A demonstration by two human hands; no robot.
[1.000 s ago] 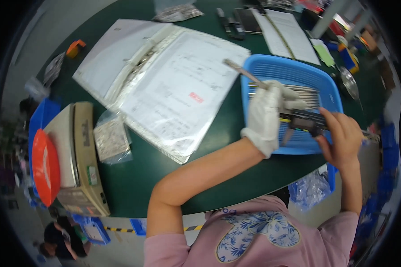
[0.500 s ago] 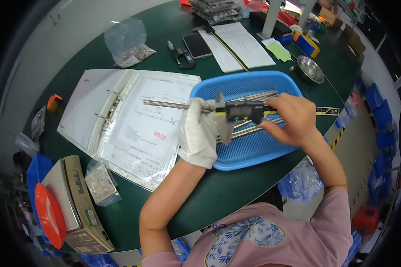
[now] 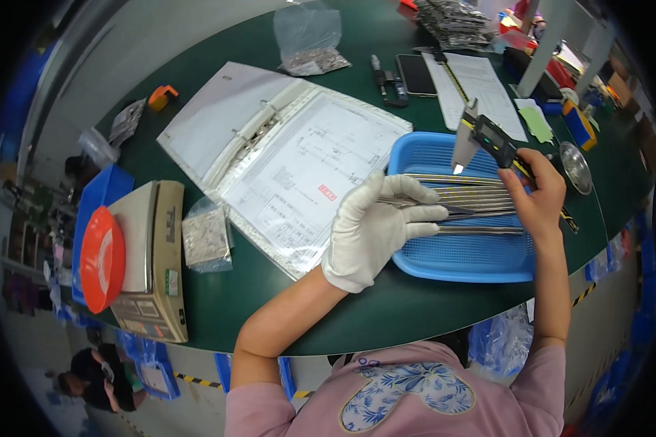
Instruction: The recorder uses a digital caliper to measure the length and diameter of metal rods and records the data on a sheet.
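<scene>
My right hand [image 3: 539, 191] grips a digital caliper [image 3: 494, 140], tilted above the far side of a blue perforated basket [image 3: 459, 274], its jaws pointing left and apart from the rods. My left hand [image 3: 375, 231], in a white glove, is at the basket's left end, palm turned up and fingers stretched toward the right. Thin metal rods [image 3: 392, 201] lie in the gap between its thumb and fingers; how many is hidden by the glove. Inside the basket several long metal rods [image 3: 481, 198] lie side by side, with more [image 3: 481, 230] nearer the front.
An open ring binder [image 3: 299, 175] with a drawing lies left of the basket. Farther left stand a scale [image 3: 169, 247] and a red tray [image 3: 102, 258]. Behind are a micrometer [image 3: 388, 81], a phone [image 3: 416, 75] and papers [image 3: 481, 80]. A metal bowl [image 3: 576, 167] sits right.
The caliper has come away from the rods, up and to the right of my left hand. My left hand has turned palm up and loosened its fingers. The whole view has swung left.
</scene>
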